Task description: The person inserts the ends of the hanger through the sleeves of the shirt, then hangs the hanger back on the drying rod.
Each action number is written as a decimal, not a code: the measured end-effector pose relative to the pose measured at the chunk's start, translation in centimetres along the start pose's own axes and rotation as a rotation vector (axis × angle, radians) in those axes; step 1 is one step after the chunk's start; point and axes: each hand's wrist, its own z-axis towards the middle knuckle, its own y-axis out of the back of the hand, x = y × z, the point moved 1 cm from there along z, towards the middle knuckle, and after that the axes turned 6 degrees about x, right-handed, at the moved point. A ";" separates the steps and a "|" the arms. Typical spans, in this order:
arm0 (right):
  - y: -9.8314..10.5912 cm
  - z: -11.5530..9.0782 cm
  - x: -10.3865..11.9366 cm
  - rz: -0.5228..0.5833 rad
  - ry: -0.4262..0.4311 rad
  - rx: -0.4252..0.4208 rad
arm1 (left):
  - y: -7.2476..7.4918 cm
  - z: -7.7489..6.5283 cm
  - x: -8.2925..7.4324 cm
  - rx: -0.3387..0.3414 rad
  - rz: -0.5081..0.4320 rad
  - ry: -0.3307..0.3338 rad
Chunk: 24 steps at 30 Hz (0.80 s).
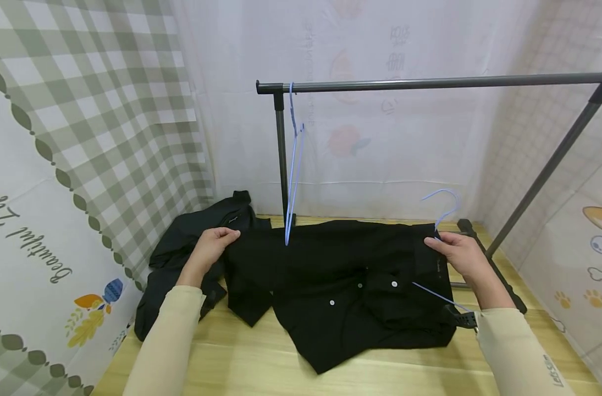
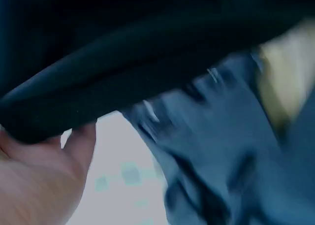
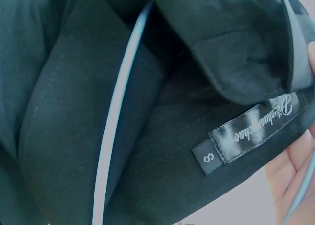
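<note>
A black shirt [image 1: 320, 258] with pale buttons is held stretched sideways above the table. My left hand [image 1: 213, 250] pinches its upper edge at the left end; in the left wrist view the thumb and fingers of that hand [image 2: 49, 171] grip the dark cloth. My right hand [image 1: 461, 253] grips the shirt at the collar end, beside the hook of a light blue hanger [image 1: 449, 192]. Part of this hanger is hidden by the cloth. The right wrist view shows the hanger's wire [image 3: 115, 99] crossing the collar opening, near a woven label [image 3: 258, 126].
A dark rack [image 1: 429, 83] stands behind, with another light blue hanger [image 1: 293, 159] on its left end, its lower part in front of the shirt. Dark garments [image 1: 182, 247] lie piled at the left on the wood-patterned table [image 1: 241, 363]. Printed curtains [image 1: 132, 110] surround the area.
</note>
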 end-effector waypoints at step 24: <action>-3.8 0.7 -1.0 0.017 0.011 -0.127 | 1.2 -4.1 8.3 -0.157 0.395 0.258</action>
